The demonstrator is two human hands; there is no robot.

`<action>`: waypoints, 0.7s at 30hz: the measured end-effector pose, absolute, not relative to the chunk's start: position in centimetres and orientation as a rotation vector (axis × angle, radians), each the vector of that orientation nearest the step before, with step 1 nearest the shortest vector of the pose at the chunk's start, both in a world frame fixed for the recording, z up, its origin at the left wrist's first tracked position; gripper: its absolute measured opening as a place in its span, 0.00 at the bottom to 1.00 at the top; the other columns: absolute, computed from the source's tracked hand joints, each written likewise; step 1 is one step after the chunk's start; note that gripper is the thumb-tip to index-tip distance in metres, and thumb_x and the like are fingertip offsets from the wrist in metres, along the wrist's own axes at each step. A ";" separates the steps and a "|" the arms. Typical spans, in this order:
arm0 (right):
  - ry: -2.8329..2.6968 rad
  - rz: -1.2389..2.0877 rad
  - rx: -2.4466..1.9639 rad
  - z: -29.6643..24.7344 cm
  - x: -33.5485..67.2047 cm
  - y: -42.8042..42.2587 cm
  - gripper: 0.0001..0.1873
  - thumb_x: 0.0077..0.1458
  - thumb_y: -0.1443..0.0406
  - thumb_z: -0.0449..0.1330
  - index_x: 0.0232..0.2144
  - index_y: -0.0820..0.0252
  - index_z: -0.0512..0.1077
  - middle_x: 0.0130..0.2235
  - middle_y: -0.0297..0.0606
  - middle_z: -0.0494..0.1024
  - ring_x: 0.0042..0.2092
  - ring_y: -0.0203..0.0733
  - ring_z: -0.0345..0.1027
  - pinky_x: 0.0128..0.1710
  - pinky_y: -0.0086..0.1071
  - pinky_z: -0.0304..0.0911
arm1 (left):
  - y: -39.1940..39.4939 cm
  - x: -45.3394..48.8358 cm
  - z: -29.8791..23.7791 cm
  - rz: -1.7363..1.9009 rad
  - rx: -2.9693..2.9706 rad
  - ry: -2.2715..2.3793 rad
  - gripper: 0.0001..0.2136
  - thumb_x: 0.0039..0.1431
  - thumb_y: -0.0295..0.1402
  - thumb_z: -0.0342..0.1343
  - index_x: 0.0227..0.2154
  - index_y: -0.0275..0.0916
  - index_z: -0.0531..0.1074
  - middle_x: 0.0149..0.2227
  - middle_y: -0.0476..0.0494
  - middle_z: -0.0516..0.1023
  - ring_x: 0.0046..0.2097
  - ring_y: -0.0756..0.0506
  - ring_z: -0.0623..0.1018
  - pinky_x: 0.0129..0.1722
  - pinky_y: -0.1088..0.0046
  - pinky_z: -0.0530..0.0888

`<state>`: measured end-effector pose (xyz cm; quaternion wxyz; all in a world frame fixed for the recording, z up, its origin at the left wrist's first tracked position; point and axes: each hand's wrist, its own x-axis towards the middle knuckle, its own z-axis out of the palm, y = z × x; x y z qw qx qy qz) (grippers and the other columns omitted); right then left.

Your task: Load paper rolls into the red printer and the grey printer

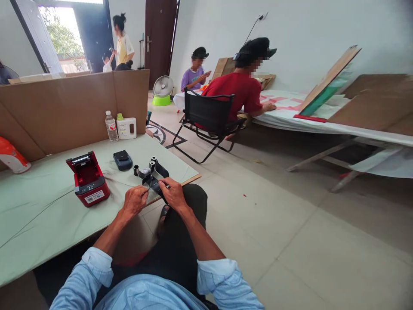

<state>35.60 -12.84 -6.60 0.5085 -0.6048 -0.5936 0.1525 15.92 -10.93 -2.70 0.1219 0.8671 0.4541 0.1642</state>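
Observation:
My left hand [134, 200] is closed in a pinch at the table's near right edge, on one side of a dark, glossy film ribbon [155, 185]. From the other side, my right hand [174, 194] pinches the same ribbon between thumb and fingers. The fingertips are small here, so the exact grip is hard to see. Just beyond the hands lie several small ribbon rolls [153, 164] with pale cores and black film. To the left stands a red label printer [92, 189] with its lid raised. A dark blue-grey handheld device [122, 160] lies between the printer and the rolls.
On the pale table [38, 206] stand a clear bottle [111, 128] and a white jug [127, 128] before a cardboard screen [77, 107]. An orange-and-white container [13, 157] leans at left. A person in red [234, 97] sits on a black folding chair [208, 112] beside another table.

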 end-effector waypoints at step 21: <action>-1.417 0.252 -1.776 -6.7 37.2 -10.0 0.13 0.64 0.59 0.59 0.35 0.52 0.83 0.34 0.39 0.85 0.36 0.46 0.76 0.34 0.34 0.60 | -4.7 16.7 2.5 0.200 2.797 1.328 0.24 0.64 0.18 0.50 0.59 0.43 0.75 0.63 0.40 0.76 0.57 0.42 0.78 0.57 0.65 0.76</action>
